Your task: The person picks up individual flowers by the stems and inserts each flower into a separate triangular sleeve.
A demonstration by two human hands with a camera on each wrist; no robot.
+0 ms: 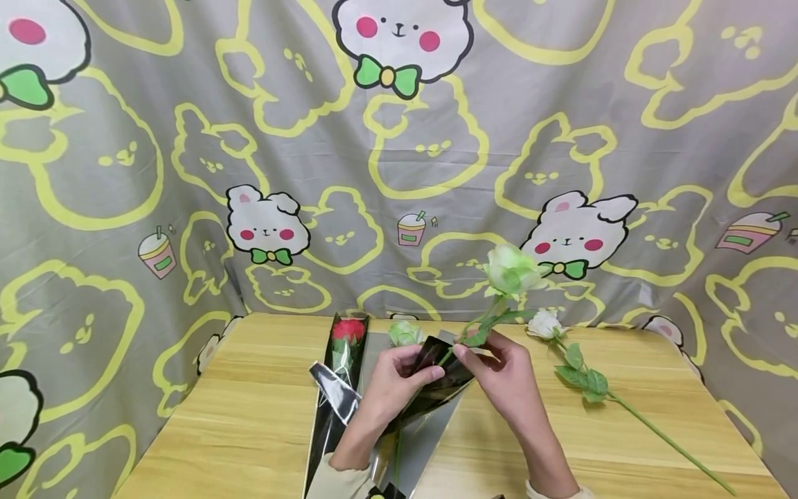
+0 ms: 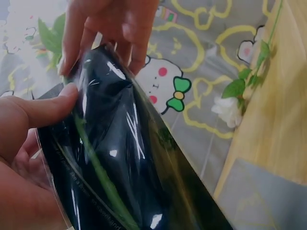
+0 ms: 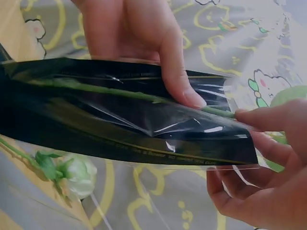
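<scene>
My left hand (image 1: 395, 391) holds a black flower sleeve (image 2: 129, 143) with a clear front, its thumb pressed on the film near the mouth. A pale green rose (image 1: 512, 270) stands above the sleeve, tilted to the right. Its green stem (image 3: 120, 92) runs down inside, visible through the clear film. At the sleeve's mouth my right hand (image 1: 510, 378) pinches the stem between thumb and fingers, just below the leaves (image 1: 480, 334). In the right wrist view, other right fingers (image 3: 240, 191) lie along the sleeve's edge.
A red rose (image 1: 348, 331) in another black sleeve lies left of my hands, with a shiny strip (image 1: 337, 391) across it. Behind my left hand is a second pale green rose (image 1: 405, 333). A grey sheet (image 1: 430, 447) lies beneath. To the right lies a white rose (image 1: 546, 324).
</scene>
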